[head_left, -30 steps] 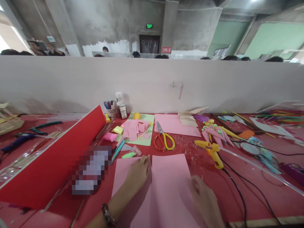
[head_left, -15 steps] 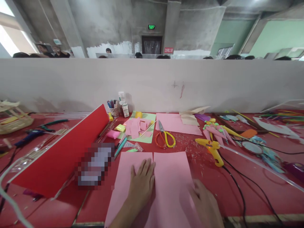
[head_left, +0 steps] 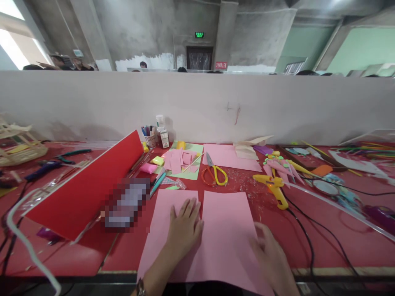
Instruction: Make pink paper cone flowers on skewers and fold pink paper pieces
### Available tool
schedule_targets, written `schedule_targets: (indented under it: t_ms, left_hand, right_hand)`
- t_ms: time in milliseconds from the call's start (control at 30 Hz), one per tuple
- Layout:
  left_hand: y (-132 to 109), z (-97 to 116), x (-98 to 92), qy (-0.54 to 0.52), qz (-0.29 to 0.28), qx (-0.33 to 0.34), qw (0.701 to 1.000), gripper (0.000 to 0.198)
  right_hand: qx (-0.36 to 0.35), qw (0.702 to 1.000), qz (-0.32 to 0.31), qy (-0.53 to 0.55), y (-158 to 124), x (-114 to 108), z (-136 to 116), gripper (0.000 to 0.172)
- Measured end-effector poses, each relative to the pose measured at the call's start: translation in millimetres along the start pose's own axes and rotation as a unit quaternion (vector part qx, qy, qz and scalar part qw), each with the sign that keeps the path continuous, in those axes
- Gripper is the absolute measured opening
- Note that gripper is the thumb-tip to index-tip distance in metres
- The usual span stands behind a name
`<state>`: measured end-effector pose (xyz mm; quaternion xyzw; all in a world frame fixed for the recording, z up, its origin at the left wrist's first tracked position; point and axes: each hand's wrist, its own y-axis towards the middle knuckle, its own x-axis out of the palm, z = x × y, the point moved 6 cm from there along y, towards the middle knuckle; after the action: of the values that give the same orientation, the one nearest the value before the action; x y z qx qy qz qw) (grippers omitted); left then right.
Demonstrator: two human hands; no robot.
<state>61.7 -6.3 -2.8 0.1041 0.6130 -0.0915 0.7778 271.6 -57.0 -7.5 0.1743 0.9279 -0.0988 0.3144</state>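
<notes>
Pink paper lies in front of me, with a gap down its middle between a left part and a right part. Near the bottom, I cannot tell whether the two parts still join. My left hand presses flat on the left part, fingers stretched out beside the gap. At the right part's outer edge, my right hand, somewhat blurred, has its fingers curled round the paper. Beyond the sheets lie scissors with one red and one yellow handle loop.
A yellow glue gun with a black cord lies on the right. A red board leans at left beside a blurred-out phone-like object. Pink scraps, a pen cup and a white partition stand further back.
The gap between the two parts of pink paper has widened at the top. My right hand and the right part have shifted right. My left hand stays flat on the left part.
</notes>
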Motion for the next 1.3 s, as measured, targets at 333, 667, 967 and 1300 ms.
schedule_targets:
  t_ms: [333, 667, 967, 1300]
  left_hand:
    - [-1.8, -0.8, 0.6, -0.011, 0.026, 0.016, 0.999, 0.05]
    - [-1.1, 1.0, -9.3, 0.018, 0.031, 0.037, 0.999, 0.05]
    - [-32.7, 10.1, -17.4, 0.035, 0.051, 0.089, 0.994, 0.04]
    - [-34.5, 2.0, -4.8, 0.009, 0.009, 0.028, 1.0, 0.043]
  right_hand:
    - [0.027, 0.995, -0.075, 0.059, -14.8, 5.8, 23.3, 0.068]
    - [0.004, 0.995, -0.07, 0.07, -12.3, -4.1, 12.2, 0.063]
    - [-0.05, 0.988, -0.081, 0.118, -1.6, 6.2, -6.3, 0.046]
    - [-0.013, 0.983, -0.13, 0.127, -26.5, 10.8, 5.1, 0.064]
